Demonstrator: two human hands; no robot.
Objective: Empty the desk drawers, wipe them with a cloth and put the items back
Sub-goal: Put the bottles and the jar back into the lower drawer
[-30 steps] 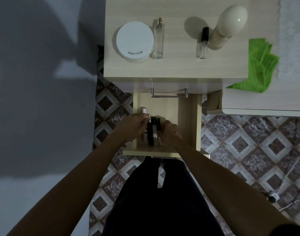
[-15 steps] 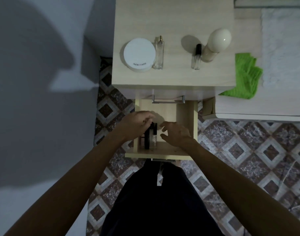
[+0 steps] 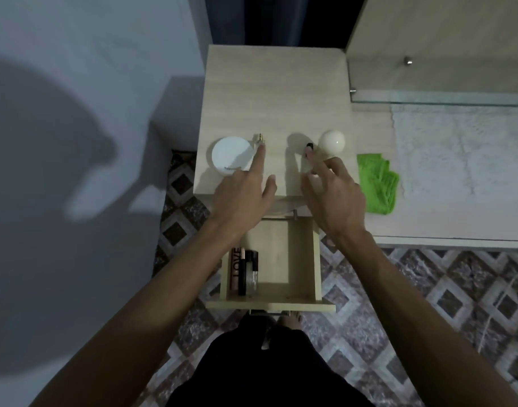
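- Both my hands are over the desk top with nothing in them. My left hand (image 3: 243, 198) has its forefinger stretched out toward the slim gold-capped bottle (image 3: 260, 138), and my right hand (image 3: 334, 195) has its fingers spread loose just by the small black-capped bottle (image 3: 309, 148).
- Whether either fingertip touches its bottle, I cannot tell; the hands cover most of both.
- The lower drawer (image 3: 300, 254) stands pulled out toward me, below the desk top (image 3: 278, 92). I judge the putting-back step is under way.
- Already back in the drawer, along its left wall: a flat pink case marked LOVE (image 3: 235, 268), a black tube (image 3: 243, 271) beside it, and a small clear bottle with a black cap (image 3: 253, 270). They lie side by side, lengthwise, touching or nearly so.
- The rest of the drawer floor is bare pale wood. It looks clean, though in this dim light I would not swear to it.
- Left on the desk top: the round white jar (image 3: 232, 155) at the left, the two slim bottles, and a cream egg-shaped thing (image 3: 331, 142) at the right.
- The green cloth (image 3: 375, 183) lies crumpled on the lower surface to the right, well apart from the drawer.
- The drawer above shows only its handle (image 3: 294, 214); I cannot tell what state it is in.
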